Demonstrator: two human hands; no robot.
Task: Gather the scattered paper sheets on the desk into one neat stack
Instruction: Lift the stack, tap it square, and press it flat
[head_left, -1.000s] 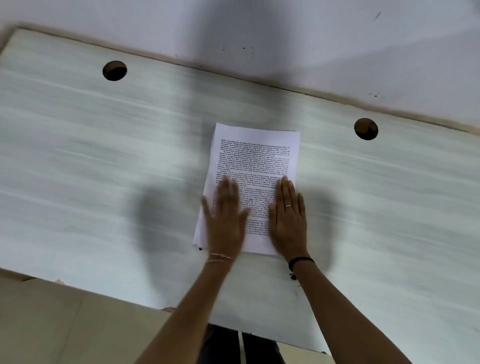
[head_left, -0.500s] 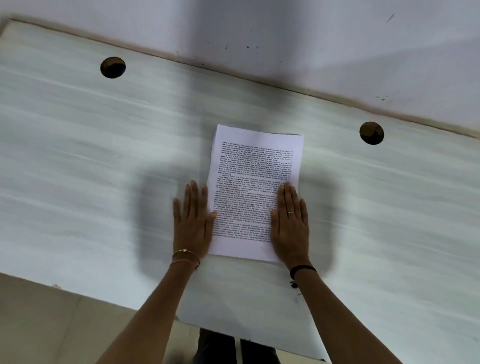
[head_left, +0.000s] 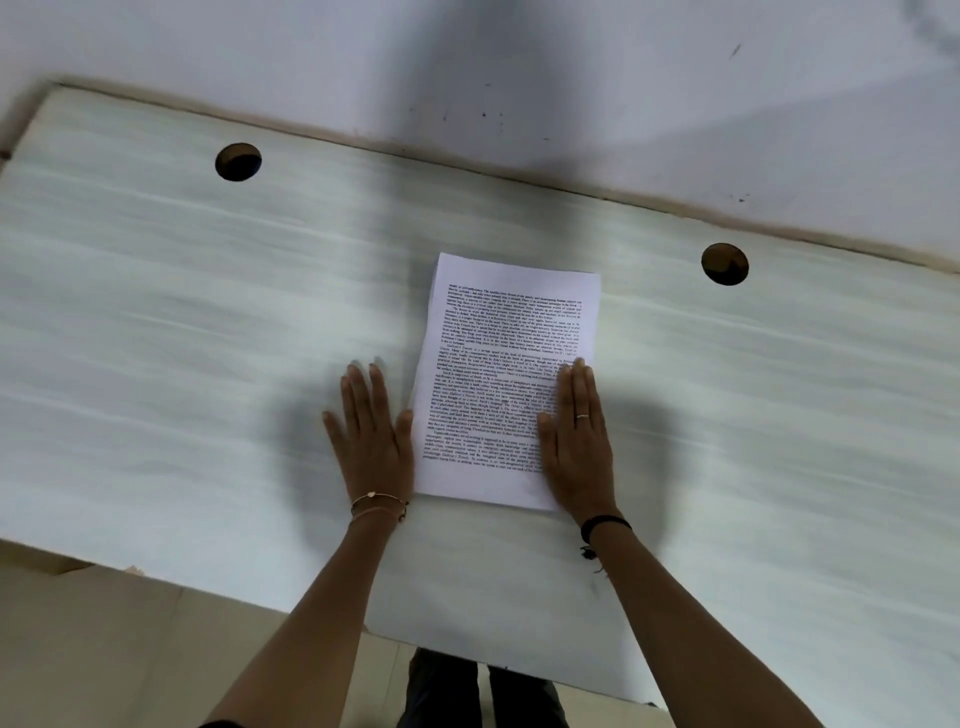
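The stack (head_left: 506, 382) lies on the desk (head_left: 182, 322) between both hands. The left hand (head_left: 371, 434), fingers straight, lies flat against its left edge; the right hand (head_left: 579, 441), flat, presses its right edge.

Paper stack (head_left: 506, 374) lies on desk (head_left: 208, 322), right hand (head_left: 579, 441) atop, left hand (head_left: 371, 441) seemingly beside.

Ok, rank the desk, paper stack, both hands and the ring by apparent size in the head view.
1. Desk
2. Paper stack
3. Left hand and right hand: alike, unranked
4. Ring
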